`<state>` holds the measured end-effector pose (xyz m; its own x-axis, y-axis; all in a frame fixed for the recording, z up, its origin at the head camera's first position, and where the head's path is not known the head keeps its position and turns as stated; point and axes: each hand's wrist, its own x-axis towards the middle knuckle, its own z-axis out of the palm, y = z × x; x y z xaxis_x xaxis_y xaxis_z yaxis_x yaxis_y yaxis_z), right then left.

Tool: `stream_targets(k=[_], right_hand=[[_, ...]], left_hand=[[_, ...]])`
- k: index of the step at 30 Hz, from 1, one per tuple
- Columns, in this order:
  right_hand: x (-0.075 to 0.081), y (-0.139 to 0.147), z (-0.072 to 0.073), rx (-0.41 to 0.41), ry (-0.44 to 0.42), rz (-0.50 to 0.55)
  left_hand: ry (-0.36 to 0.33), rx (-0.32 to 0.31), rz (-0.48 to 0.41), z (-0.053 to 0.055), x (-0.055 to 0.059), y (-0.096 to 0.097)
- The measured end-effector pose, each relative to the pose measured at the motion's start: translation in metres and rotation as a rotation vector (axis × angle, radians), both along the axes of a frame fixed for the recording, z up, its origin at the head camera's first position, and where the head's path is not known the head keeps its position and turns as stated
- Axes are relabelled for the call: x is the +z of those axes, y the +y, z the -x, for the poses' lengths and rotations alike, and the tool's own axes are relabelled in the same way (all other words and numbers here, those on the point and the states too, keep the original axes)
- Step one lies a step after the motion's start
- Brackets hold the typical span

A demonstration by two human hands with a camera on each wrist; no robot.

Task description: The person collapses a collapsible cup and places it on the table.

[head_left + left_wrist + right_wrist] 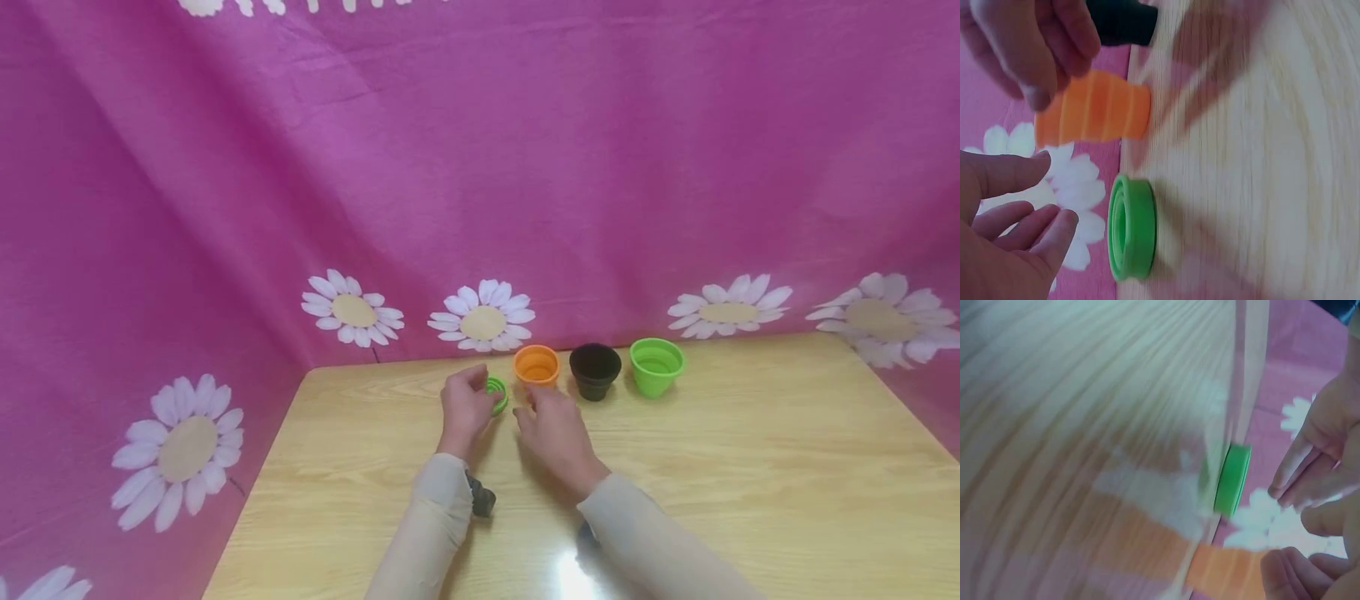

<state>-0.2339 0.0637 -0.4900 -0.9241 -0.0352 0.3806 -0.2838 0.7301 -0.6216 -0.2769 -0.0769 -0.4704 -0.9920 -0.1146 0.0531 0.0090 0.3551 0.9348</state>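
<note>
A low, folded-down green collapsible cup (497, 398) sits at the left end of a row of cups on the table. Over it hovers my left hand (465, 408), thumb and fingers spread; the left wrist view shows a gap between them and the green cup (1141, 231). Right beside it stands an orange collapsible cup (536, 365), unfolded and upright. My right hand (558, 437) is just in front of this cup, its fingers loosely bent with nothing between them. In the right wrist view the fingertips overlap the orange cup (1229, 572).
To the right of the orange cup stand a black cup (595, 372) and a taller green cup (656, 368), both upright. The wooden table (780, 450) meets a pink curtain (585, 167) with white daisies along its back edge.
</note>
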Motion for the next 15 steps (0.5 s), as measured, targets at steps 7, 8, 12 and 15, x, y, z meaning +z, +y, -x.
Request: stream_targets(k=[7,8,12,15], right_hand=[[0.002,0.023,0.003,-0.126,-0.026,0.07],[0.002,0.025,0.004,-0.135,-0.036,0.071],[0.004,0.028,0.009,-0.142,-0.05,0.062],[0.002,0.029,0.013,-0.14,-0.051,0.038]], left_hand=[[0.0,-0.094,-0.054,0.006,0.0,0.016],[-0.006,-0.108,-0.05,0.007,0.0,0.018],[-0.016,-0.155,-0.038,0.009,-0.001,0.026],[-0.029,-0.177,-0.059,0.011,-0.004,0.03]])
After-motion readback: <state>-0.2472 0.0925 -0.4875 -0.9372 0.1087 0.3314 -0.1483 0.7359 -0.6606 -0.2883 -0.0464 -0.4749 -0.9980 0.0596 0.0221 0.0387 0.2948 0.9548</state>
